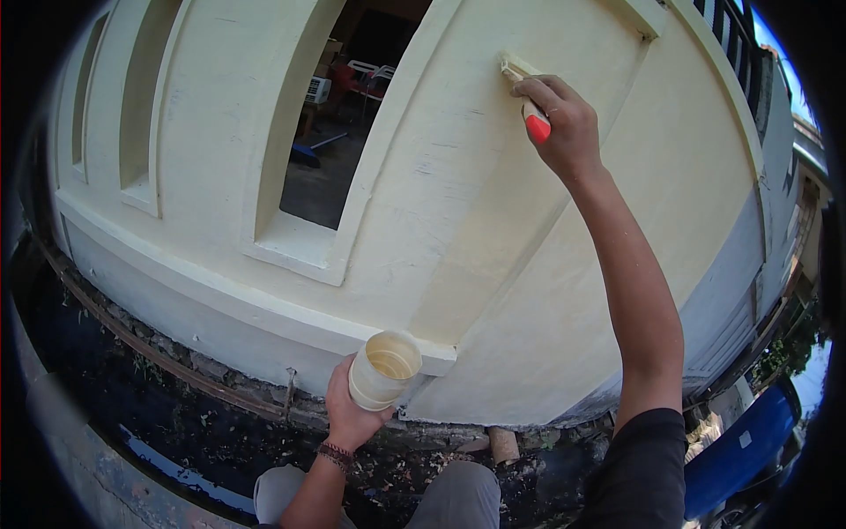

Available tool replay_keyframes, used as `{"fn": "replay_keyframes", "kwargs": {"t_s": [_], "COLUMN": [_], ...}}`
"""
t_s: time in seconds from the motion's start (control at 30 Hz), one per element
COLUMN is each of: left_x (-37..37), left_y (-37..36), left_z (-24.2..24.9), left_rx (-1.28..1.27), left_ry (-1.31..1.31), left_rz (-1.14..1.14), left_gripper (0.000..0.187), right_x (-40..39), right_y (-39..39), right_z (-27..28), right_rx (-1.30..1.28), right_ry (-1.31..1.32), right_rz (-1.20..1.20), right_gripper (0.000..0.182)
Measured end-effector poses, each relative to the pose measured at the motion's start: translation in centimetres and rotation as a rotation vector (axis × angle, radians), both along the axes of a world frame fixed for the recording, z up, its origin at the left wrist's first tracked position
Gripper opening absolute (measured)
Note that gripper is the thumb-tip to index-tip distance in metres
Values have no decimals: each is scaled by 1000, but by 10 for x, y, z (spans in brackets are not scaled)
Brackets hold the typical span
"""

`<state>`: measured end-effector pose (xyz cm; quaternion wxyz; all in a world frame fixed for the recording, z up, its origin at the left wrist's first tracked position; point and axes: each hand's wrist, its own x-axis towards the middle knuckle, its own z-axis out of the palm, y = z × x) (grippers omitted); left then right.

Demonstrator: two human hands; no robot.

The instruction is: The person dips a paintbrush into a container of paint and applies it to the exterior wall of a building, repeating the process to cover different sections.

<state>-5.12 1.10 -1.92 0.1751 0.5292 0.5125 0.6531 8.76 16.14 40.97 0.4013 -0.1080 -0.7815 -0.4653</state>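
My right hand is closed round a paintbrush with a red-tipped handle, its bristles against the cream wall at the upper middle. A darker, damp-looking strip of paint runs down the wall below the brush. Low in the middle, my left hand holds a cream plastic cup from its left side, with the cup's mouth facing up. Some pale paint shows inside the cup, close to the wall's lower ledge.
A tall window opening shows a dim room with chairs and a blue broom. Dark, leaf-strewn water lies along the wall's foot, with a rusty pipe beside it. A blue barrel stands at the lower right.
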Motion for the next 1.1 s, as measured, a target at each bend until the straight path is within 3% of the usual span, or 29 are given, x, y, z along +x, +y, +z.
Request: {"fn": "replay_keyframes", "kwargs": {"t_s": [0.13, 0.2, 0.23, 0.3, 0.33, 0.37, 0.43, 0.5, 0.6, 0.7, 0.77, 0.8, 0.87, 0.97, 1.1], "left_x": [-2, -4, -6, -10, -11, -12, -14, -15, -16, -19, -20, -21, -24, -27, -26], "left_y": [-3, -6, -6, -5, -6, -7, -8, -9, -10, -12, -15, -15, -13, -13, -12], "left_z": [6, 8, 9, 8, 7, 7, 8, 7, 8, 12, 13, 13, 14, 11, 6], "left_rx": [30, 23, 21, 14, 10, 2, 12, 17, 31, 34, 32, 36, 44, 25, 25], "left_ry": [-42, -95, -149, -139, -129, -126, -120, -113, -129, -154, -159, -186, -209, -182, -166], "left_rz": [20, 11, 7, 24, 37, 35, 49, 51, 47, 37, 39, 35, 35, 62, 66], "left_gripper": [96, 95, 94, 94, 94, 94, 95, 94, 94, 94, 94, 95, 95, 95, 95], "right_x": [18, 25, 24, 17, 16, 14, 16, 12, 10, 20, 20, 19, 19, 18, 16], "right_y": [2, -18, -19, -24, -14, -12, -8, -10, -12, 10, -22, -25, -28, -10, -9], "right_z": [-156, -210, -205, -165, -132, -96, -37, -2, -22, -143, -215, -214, -208, -98, 3], "right_rx": [-39, -319, -321, -756, -632, -726, -545, -157, 22, -29, -314, -312, -843, -771, -206], "right_ry": [-309, -465, -464, -340, -274, -96, 72, 95, 44, -241, -472, -473, -354, 47, 169], "right_rz": [-68, -108, -105, -17, 30, -16, 137, 141, 44, -119, -134, -133, -13, 93, 133], "right_gripper": [21, 21, 21, 20, 20, 20, 18, 21, 23, 16, 19, 19, 23, 18, 19]}}
